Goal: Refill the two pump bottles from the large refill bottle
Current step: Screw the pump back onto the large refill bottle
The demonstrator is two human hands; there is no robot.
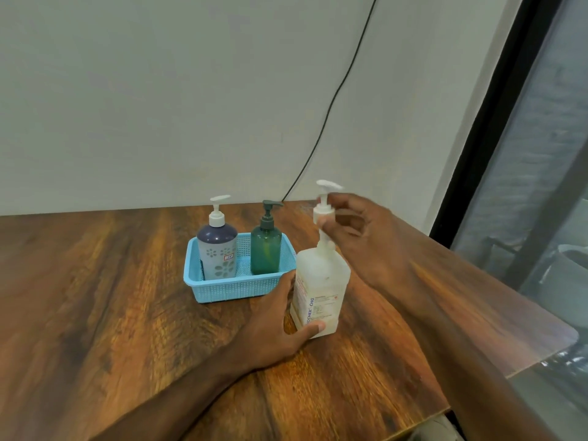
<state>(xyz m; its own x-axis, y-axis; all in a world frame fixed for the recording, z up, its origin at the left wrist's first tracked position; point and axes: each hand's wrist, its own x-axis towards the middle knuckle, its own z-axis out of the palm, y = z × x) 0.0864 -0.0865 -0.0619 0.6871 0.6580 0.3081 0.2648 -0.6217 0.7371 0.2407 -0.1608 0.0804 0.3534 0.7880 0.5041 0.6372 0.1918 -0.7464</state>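
Note:
The large translucent white refill bottle [321,288] stands upright on the wooden table [111,313], right of a blue basket [222,289]. My left hand [280,326] grips its lower body, thumb across the front label. My right hand [356,230] pinches the white collar of its pump [324,214]; the pump sits raised above the bottle's neck with its stem showing. In the basket stand two pump bottles: a dark blue and grey flowered one [217,249] with a white pump on the left, and a translucent green one [266,246] with a dark green pump on the right.
A pale wall rises behind the table, with a black cable [334,97] running down it to the table's back edge. A dark-framed window [496,122] is at the right. The table's right edge runs diagonally near my right forearm.

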